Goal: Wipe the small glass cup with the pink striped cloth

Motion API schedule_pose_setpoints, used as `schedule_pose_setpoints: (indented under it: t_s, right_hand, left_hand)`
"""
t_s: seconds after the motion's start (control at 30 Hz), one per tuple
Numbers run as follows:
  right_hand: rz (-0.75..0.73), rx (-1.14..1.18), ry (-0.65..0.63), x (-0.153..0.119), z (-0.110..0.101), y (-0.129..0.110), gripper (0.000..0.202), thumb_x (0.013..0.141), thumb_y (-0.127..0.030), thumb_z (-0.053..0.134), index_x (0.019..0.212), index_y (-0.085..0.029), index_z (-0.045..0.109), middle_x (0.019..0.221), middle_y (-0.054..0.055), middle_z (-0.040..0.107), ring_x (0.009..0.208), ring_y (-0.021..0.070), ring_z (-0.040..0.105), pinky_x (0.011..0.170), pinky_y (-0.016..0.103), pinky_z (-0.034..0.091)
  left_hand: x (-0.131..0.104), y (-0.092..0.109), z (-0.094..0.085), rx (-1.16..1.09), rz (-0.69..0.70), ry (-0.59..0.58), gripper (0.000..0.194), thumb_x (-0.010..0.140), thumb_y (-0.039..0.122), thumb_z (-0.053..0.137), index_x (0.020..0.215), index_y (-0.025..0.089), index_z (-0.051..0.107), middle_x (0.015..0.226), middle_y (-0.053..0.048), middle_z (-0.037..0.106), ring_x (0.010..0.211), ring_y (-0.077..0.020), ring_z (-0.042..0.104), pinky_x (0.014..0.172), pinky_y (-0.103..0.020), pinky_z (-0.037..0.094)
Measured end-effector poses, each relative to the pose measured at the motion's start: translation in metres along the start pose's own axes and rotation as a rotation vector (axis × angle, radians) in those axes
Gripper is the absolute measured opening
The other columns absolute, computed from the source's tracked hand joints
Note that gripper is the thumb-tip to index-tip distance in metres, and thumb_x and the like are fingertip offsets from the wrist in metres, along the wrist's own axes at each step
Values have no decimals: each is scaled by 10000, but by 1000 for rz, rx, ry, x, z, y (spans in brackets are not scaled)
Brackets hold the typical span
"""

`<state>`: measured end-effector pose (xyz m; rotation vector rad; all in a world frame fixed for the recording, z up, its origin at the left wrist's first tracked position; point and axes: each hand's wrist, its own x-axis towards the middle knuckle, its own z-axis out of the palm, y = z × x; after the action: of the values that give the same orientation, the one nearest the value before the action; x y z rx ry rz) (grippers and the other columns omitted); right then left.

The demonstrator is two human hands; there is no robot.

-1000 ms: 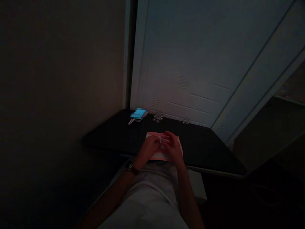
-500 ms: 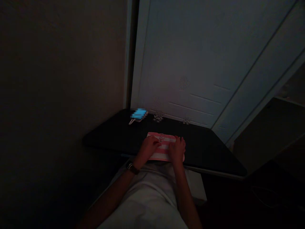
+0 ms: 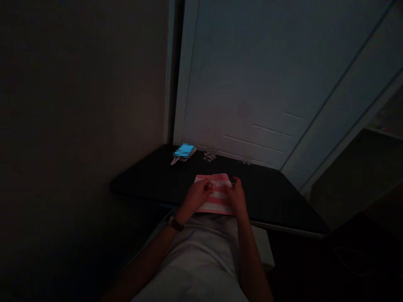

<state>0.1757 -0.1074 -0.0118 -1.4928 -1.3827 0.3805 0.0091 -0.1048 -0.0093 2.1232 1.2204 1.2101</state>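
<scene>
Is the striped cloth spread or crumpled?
Spread: the striped cloth lies mostly flat, its bands running straight. Cannot tell whether it is layered.

The cloth (image 3: 218, 201) is striped pink and white, the tabletop (image 3: 270, 195) black.

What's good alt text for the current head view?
A person's left hand and right hand are at a pink-and-white striped cloth on the near side of a black table in a dim room. Along the far side are a pixelated blue screen and two groups of small clear objects.
</scene>
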Motion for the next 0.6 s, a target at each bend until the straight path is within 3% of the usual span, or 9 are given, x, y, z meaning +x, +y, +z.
schedule_pose_setpoints:
  t_s: [0.1, 0.27, 0.4, 0.47, 0.6]
  right_hand:
    - [-26, -21, 4, 1, -3, -4, 393, 717, -261, 521, 1092, -142, 527, 845, 75, 614, 755, 204, 569, 668, 299, 429]
    - [-284, 24, 66, -7, -11, -24, 191, 776, -253, 460, 889, -182, 597, 862, 52, 581, 828, 184, 532, 754, 291, 412]
    - [-450, 119, -84, -18, -4, -39, 253, 762, -137, 420, 945, -194, 585, 987, 51, 576, 949, 173, 523, 840, 279, 404]
    - [-455, 162, -146, -22, 2, -41, 303, 759, -120, 414, 1002, -205, 574, 1020, 43, 588, 967, 169, 529, 855, 275, 405]
    - [-353, 207, -143, -25, 7, -37, 336, 785, -152, 412, 1092, -207, 535, 1047, 33, 605, 943, 170, 555, 820, 267, 425]
  left_hand:
    - [-1, 1, 0, 19, -11, 5, 79, 717, 147, 564, 792, 167, 580, 777, -20, 645, 716, -148, 597, 645, -238, 435]
    - [-1, 5, 0, 28, -11, 2, 18, 717, 152, 568, 724, 165, 579, 711, -12, 631, 673, -145, 586, 618, -236, 424]
    - [0, 7, 1, -26, -19, 21, 71, 725, 166, 566, 775, 162, 616, 802, -38, 654, 747, -162, 602, 666, -252, 451]
    - [0, 6, 2, -33, -22, 15, 96, 734, 165, 557, 800, 166, 627, 836, -43, 658, 778, -168, 606, 699, -266, 463]
    - [0, 4, 2, 0, 0, 26, 93, 734, 156, 565, 807, 159, 622, 862, -47, 653, 816, -173, 601, 762, -298, 470]
